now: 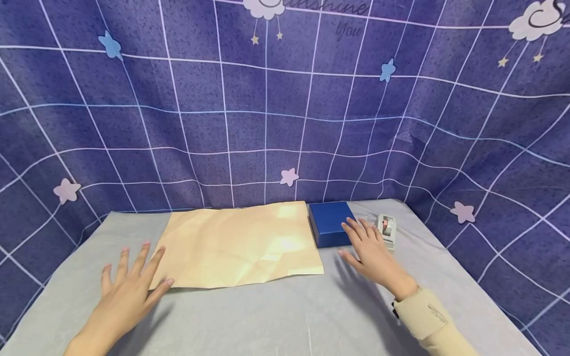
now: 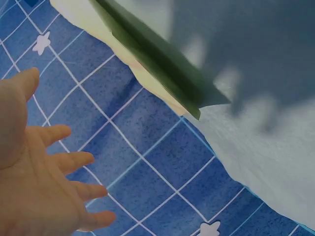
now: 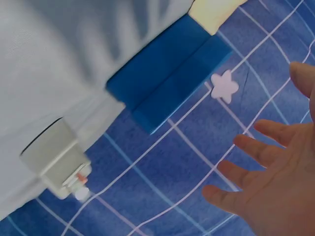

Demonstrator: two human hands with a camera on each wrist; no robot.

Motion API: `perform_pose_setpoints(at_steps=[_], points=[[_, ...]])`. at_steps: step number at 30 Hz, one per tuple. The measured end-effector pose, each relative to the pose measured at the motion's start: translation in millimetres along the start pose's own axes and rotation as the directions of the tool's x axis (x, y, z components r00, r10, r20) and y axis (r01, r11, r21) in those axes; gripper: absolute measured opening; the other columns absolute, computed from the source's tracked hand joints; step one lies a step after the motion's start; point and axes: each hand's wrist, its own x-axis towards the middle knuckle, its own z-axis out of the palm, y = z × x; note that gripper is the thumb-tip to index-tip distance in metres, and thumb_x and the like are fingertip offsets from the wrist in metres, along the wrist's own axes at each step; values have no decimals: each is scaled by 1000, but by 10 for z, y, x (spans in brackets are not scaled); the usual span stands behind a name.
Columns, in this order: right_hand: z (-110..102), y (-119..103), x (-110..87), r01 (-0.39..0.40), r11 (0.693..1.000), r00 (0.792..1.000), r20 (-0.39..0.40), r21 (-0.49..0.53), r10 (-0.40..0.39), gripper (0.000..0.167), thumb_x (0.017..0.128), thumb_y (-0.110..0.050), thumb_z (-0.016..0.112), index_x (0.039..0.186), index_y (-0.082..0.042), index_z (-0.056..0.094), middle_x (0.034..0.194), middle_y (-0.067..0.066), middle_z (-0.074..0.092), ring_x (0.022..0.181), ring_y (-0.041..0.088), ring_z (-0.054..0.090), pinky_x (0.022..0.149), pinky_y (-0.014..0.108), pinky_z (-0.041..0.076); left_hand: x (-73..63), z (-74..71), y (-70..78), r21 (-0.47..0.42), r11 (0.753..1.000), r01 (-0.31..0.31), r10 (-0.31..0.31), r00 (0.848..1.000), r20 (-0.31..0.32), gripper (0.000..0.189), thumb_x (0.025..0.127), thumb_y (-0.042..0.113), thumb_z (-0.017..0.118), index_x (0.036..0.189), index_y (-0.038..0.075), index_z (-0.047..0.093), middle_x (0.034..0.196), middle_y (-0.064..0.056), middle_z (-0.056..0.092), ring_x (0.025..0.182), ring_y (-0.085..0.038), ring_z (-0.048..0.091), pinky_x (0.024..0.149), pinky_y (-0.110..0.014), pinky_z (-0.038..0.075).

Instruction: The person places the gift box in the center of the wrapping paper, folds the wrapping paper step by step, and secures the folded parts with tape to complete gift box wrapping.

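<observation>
My left hand [image 1: 122, 299], loosely spread and empty, is nearest the lower-left corner of the tan paper [image 1: 236, 242], which lies mid-frame, long axis left to right. My right hand [image 1: 374, 254], also empty and spread, is by the blue box [image 1: 331, 220], right of centre. Up top, the curtain [image 1: 249, 89] reads "Sunshine", partly cut off, and "You".

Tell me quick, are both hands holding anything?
Left hand: open, holding nothing, near the tan rectangular paper.
Right hand: open, holding nothing, near the blue rectangular box.
</observation>
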Motion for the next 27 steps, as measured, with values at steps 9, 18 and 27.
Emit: perform_pose_setpoints(at_steps=[9, 18, 27], points=[[81, -262, 249, 124, 992, 992, -30, -27, -125, 58, 85, -36, 61, 131, -3, 46, 133, 16, 47, 123, 39, 42, 99, 58, 31, 94, 34, 6, 2, 995, -101, 101, 995, -1, 67, 86, 43, 57, 143, 19, 31, 142, -23, 35, 130, -52, 21, 96, -70, 11], [302, -486, 344, 234, 971, 971, -38, -39, -236, 50, 83, -34, 62, 123, -5, 54, 124, 11, 56, 115, 33, 50, 97, 55, 35, 119, 132, -26, 71, 976, -205, 203, 978, 39, 61, 76, 36, 70, 129, 16, 49, 134, -18, 47, 117, -48, 41, 90, -65, 26], [529, -644, 312, 308, 951, 948, 92, -20, -305, 39, 79, -33, 66, 111, -11, 61, 113, 4, 61, 103, 23, 57, 95, 52, 39, 104, 248, -72, 127, 952, -279, 271, 959, 80, 59, 65, 29, 78, 118, 13, 60, 119, -13, 60, 106, -37, 56, 83, -61, 38]])
